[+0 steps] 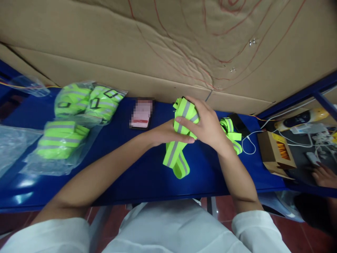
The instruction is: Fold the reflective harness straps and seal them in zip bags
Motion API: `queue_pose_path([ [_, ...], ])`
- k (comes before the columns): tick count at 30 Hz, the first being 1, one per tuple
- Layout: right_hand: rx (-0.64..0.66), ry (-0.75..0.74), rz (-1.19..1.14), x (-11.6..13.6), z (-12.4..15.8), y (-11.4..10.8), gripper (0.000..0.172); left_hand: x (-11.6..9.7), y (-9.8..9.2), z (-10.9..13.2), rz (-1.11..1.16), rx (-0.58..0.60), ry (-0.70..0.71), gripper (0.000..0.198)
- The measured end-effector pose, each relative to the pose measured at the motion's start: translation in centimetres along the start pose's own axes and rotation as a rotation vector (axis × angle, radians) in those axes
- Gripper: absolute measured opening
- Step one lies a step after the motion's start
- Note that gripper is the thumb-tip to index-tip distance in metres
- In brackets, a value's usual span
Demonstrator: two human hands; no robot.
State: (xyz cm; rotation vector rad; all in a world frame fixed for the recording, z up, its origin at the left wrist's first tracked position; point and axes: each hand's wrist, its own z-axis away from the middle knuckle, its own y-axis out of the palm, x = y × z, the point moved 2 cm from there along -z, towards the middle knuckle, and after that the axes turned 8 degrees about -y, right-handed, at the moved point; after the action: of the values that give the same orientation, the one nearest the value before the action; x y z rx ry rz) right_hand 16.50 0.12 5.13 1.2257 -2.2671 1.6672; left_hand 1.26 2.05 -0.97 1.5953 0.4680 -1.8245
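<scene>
blue table (205, 181): bagged neon straps (59, 140), lit phone (142, 114)

No readable text is showing. The phone (142, 114) is displaying a blurred, pixelated screen, and any print on the carton (269, 151) is appearing too small to read.

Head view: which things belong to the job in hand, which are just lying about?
Likely in the job:
- neon strap bundle, in left hand and right hand
- bagged strap bundles
- loose neon strap at right

Probably just lying about:
- lit phone
- white cable
- open cardboard box
</scene>
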Motion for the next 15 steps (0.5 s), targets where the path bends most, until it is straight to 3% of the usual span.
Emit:
queue_pose_path([
  [5,0.034,0.002,-0.018,-0.4,0.0,-0.1,0.065,1.1,0.1,-0.5,-0.061,0.073,-0.041,0.026],
  [10,0.038,0.052,-0.048,-0.7,0.0,0.0,0.066,0.7,-2.1,-0.6,-0.209,0.066,0.003,0.043],
  [15,0.112,0.082,-0.192,-0.9,0.1,0.3,0.052,0.8,-2.6,-0.5,-0.215,0.11,-0.014,0.059],
])
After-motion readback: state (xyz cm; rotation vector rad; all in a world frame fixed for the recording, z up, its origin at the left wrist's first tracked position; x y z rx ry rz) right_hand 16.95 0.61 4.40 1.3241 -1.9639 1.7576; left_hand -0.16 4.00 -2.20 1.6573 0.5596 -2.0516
